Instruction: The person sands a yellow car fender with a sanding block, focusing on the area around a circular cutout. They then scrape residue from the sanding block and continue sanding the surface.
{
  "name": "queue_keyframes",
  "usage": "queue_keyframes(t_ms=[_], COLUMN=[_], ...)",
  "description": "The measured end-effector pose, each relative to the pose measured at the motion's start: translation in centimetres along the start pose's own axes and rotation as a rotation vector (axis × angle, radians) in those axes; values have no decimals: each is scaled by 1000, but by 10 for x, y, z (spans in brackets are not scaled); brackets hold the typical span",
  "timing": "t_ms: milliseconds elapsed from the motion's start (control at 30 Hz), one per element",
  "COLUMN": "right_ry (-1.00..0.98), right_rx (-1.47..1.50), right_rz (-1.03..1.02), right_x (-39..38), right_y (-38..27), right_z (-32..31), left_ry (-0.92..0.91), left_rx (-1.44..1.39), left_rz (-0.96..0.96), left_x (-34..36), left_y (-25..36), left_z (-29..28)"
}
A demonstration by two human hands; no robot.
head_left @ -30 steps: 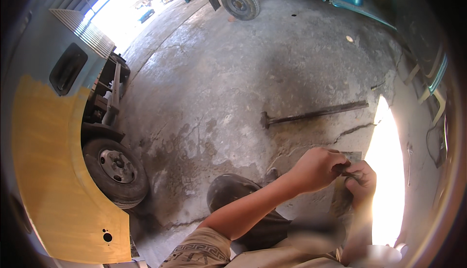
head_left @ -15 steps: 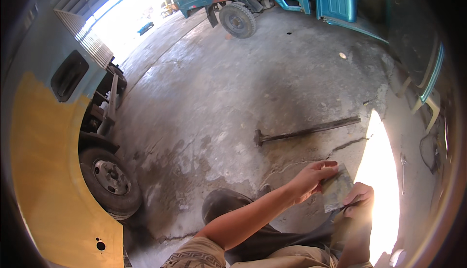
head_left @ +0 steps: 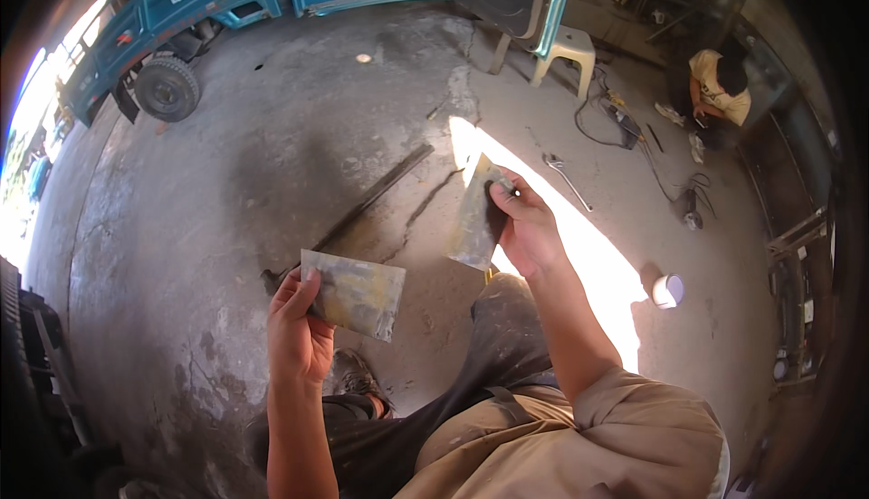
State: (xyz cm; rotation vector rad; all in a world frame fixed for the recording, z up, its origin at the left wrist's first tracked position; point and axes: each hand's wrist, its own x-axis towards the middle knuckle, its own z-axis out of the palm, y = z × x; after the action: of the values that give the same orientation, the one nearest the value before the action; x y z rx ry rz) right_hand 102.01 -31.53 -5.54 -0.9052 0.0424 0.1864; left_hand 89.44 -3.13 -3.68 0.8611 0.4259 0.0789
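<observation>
My left hand [head_left: 294,329] grips one corner of a flat, scuffed grey metal plate [head_left: 355,294], held roughly level in front of me. My right hand [head_left: 525,225] holds a second, similar metal plate [head_left: 473,220] upright by its edge, thumb on its face. The two plates are apart, about a hand's width between them. Below them are my dark trousers and a shoe [head_left: 355,379] on the concrete floor.
A long metal bar [head_left: 376,196] lies on the cracked concrete. A wrench [head_left: 567,180], cables and a small white can [head_left: 668,290] lie to the right. A blue truck [head_left: 181,19] stands far left, a plastic stool [head_left: 566,51] beyond, and another person [head_left: 717,91] crouches far right.
My view has swung to the right, away from the yellow vehicle. My hands, which were close together at one piece, have separated; each holds its own plate.
</observation>
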Motion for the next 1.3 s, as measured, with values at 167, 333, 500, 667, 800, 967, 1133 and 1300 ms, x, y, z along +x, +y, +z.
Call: queue_keyframes(t_ms=[167, 333, 500, 667, 800, 967, 1133, 1300], right_ry=[-77, -204, -506, -884, -950, -977, -971, -744], right_rx=[50, 130, -119, -401, -617, -773, -820, -702], right_rz=[-196, -258, -279, -462, -537, -608, -646, -429], right_x=[-2, -22, -47, -56, -54, -51, -47, -39], right_y=[2, 8, 20, 16, 15, 20, 25, 35], right_z=[5, 43, 41, 53, 54, 58, 57, 37], left_ry=[-58, -114, -190, -189, -168, -174, -171, -165], left_rx=[-19, 60, 63, 123, 190, 282, 242, 234], left_rz=[-3, -58, -90, -2, 57, 111, 169, 255], left_x=[-9, -16, -22, -19, -23, -21, -21, -25], left_y=[-12, -11, -11, -13, -12, -13, -14, -6], left_z=[20, 27, 32, 22, 22, 15, 15, 15])
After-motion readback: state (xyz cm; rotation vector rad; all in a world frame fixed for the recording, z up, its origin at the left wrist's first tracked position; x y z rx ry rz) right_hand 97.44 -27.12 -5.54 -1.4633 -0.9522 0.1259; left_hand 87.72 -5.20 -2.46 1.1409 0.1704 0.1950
